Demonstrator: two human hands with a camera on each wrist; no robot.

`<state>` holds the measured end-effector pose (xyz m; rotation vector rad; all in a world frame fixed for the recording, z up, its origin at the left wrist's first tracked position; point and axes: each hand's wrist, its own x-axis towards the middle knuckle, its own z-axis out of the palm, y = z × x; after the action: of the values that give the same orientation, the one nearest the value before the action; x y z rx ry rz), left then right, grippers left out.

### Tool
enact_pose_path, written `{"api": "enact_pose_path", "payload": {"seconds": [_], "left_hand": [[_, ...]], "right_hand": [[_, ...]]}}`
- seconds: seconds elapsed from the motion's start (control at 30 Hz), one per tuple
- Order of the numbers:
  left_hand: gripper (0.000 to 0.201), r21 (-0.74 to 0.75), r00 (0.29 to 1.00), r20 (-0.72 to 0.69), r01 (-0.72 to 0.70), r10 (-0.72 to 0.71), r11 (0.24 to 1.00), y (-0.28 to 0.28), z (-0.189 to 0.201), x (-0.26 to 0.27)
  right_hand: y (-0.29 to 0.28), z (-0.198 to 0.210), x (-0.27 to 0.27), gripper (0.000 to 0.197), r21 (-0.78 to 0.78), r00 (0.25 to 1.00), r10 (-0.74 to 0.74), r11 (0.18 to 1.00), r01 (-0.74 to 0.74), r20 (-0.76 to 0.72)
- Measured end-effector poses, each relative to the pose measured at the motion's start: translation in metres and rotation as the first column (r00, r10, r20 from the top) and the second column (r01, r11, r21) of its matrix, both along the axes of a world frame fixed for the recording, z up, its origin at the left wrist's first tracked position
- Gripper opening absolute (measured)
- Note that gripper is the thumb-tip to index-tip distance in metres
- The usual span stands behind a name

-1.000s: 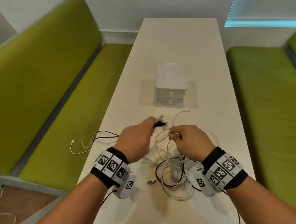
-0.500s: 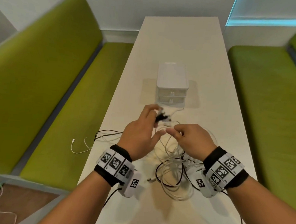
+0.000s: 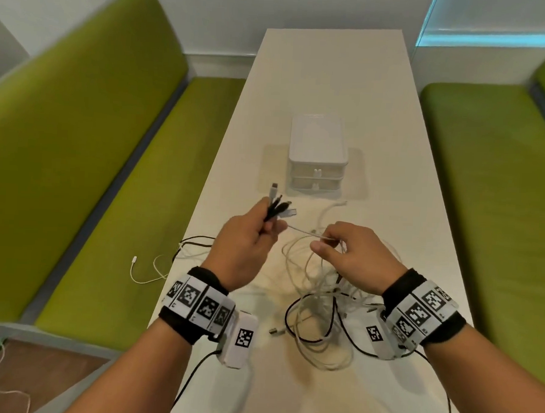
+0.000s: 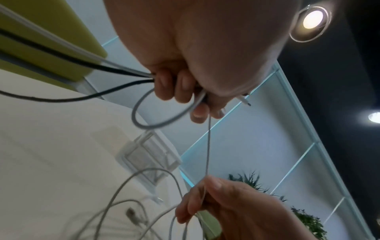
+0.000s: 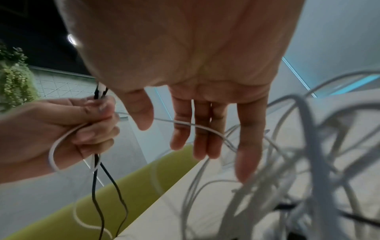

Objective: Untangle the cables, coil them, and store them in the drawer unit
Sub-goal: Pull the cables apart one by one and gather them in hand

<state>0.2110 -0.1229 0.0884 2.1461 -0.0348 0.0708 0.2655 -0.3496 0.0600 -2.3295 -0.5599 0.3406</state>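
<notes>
Fingers (image 4: 164,87) of the left hand (image 3: 247,246) curl tight round a bunch of black and white cable ends (image 3: 277,206), plugs fanning toward the upper middle of the frame. Right hand (image 3: 353,258) has its fingers straight and relaxed, a thin white cable (image 3: 301,231) running across them. Tangled cables (image 3: 319,316) lie on the worktop (image 3: 407,197) at lower centre; the white drawer unit (image 3: 316,158) stands shut mid-frame
</notes>
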Motion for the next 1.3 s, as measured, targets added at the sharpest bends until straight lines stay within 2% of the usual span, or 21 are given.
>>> {"api": "enact_pose_path", "payload": {"seconds": [0.03, 0.07, 0.13, 0.17, 0.23, 0.3, 0.4, 0.47, 0.57, 0.63, 0.7, 0.8, 0.9, 0.97, 1.03, 1.1, 1.13, 1.2, 1.23, 1.27, 1.3], "left_hand": [[0.007, 0.078, 1.000, -0.007, -0.016, 0.016, 0.997, 0.004, -0.002, 0.001], [0.006, 0.239, 1.000, -0.005, -0.026, 0.028, 0.971, 0.007, -0.006, 0.002], [0.013, 0.571, 1.000, 0.005, -0.025, 0.027, 0.820, 0.009, -0.014, 0.001], [0.011, 0.635, 0.999, 0.025, -0.038, 0.028, 0.771, 0.008, -0.015, 0.000], [0.015, 0.617, 0.996, 0.094, -0.058, 0.000, 0.785, 0.005, -0.015, -0.003], [0.029, 0.552, 0.988, 0.149, -0.044, -0.046, 0.833, -0.005, -0.012, -0.008], [0.018, 0.474, 0.977, 0.080, 0.136, -0.197, 0.870, -0.026, -0.013, -0.017], [0.015, 0.411, 0.980, 0.048, 0.157, -0.193, 0.898, -0.033, -0.017, -0.018], [0.017, 0.293, 0.994, 0.055, 0.078, -0.098, 0.953, -0.029, -0.011, -0.011], [0.026, 0.272, 0.989, 0.080, 0.100, -0.126, 0.957, -0.026, -0.003, -0.007], [0.032, 0.277, 0.979, 0.089, 0.152, -0.182, 0.949, -0.026, -0.001, -0.005], [0.017, 0.301, 0.983, -0.014, 0.179, -0.184, 0.937, -0.030, -0.002, 0.001], [0.021, 0.295, 0.979, -0.017, 0.200, -0.204, 0.934, -0.027, 0.003, 0.008], [0.023, 0.267, 0.980, 0.042, 0.175, -0.193, 0.948, -0.022, 0.011, 0.010], [0.024, 0.135, 0.989, 0.139, 0.022, -0.041, 0.991, -0.014, 0.015, 0.013], [0.012, 0.044, 0.982, 0.145, -0.131, 0.123, 0.990, 0.001, 0.016, 0.017], [0.009, 0.080, 0.982, 0.108, -0.163, 0.154, 0.983, 0.007, 0.015, 0.019], [0.012, 0.334, 0.992, -0.016, -0.115, 0.128, 0.935, 0.015, 0.009, 0.020], [0.017, 0.468, 0.993, -0.042, -0.075, 0.106, 0.880, 0.013, 0.008, 0.019], [0.017, 0.528, 0.996, -0.007, -0.067, 0.084, 0.847, 0.009, 0.008, 0.018], [0.015, 0.505, 0.997, 0.068, -0.067, 0.038, 0.861, 0.003, 0.008, 0.015]], "right_hand": [[0.001, -0.002, 0.001, 0.024, 0.006, 1.000, -0.012, 1.000, 0.012, 0.002], [0.002, -0.004, 0.001, 0.020, 0.034, 1.000, -0.017, 0.999, 0.017, 0.003], [0.005, -0.005, 0.001, 0.016, 0.117, 0.999, -0.033, 0.993, 0.033, 0.001], [0.007, -0.004, 0.001, 0.015, 0.154, 0.998, -0.059, 0.986, 0.059, -0.006], [0.009, -0.003, 0.001, 0.014, 0.131, 0.993, -0.119, 0.984, 0.120, -0.019], [0.013, -0.001, 0.000, 0.015, -0.043, 0.993, -0.118, 0.992, 0.117, -0.022], [0.021, 0.003, -0.003, 0.020, -0.249, 1.000, 0.011, 0.968, -0.004, 0.029], [0.022, 0.005, -0.003, 0.021, -0.190, 0.995, 0.043, 0.981, -0.025, 0.089], [0.012, 0.008, -0.004, 0.019, 0.111, 0.998, -0.055, 0.992, 0.054, 0.011], [0.009, 0.011, -0.005, 0.014, 0.257, 0.995, -0.088, 0.961, 0.099, -0.057], [0.008, 0.015, -0.005, 0.012, 0.310, 0.992, -0.078, 0.945, 0.106, -0.102], [0.012, 0.018, -0.005, 0.022, 0.240, 0.995, -0.075, 0.967, 0.090, -0.071], [0.011, 0.012, -0.002, 0.046, 0.173, 0.990, -0.142, 0.975, 0.142, -0.015], [0.006, 0.008, 0.002, 0.069, -0.036, 0.991, -0.131, 0.991, 0.132, 0.029], [-0.001, 0.006, 0.002, 0.065, -0.174, 0.998, -0.059, 0.983, 0.058, -0.001], [-0.007, 0.004, 0.004, 0.040, -0.021, 0.993, -0.034, 0.999, 0.032, -0.112], [-0.008, 0.004, 0.003, 0.030, 0.105, 0.984, -0.049, 0.992, 0.068, -0.171], [-0.006, 0.007, 0.003, 0.019, 0.281, 0.981, -0.118, 0.947, 0.158, -0.155], [-0.005, 0.008, 0.003, 0.016, 0.297, 0.984, -0.151, 0.939, 0.174, -0.098], [-0.003, 0.008, 0.003, 0.015, 0.271, 0.985, -0.164, 0.947, 0.173, -0.055], [0.000, 0.009, 0.003, 0.016, 0.195, 0.989, -0.145, 0.969, 0.150, -0.040]]}}
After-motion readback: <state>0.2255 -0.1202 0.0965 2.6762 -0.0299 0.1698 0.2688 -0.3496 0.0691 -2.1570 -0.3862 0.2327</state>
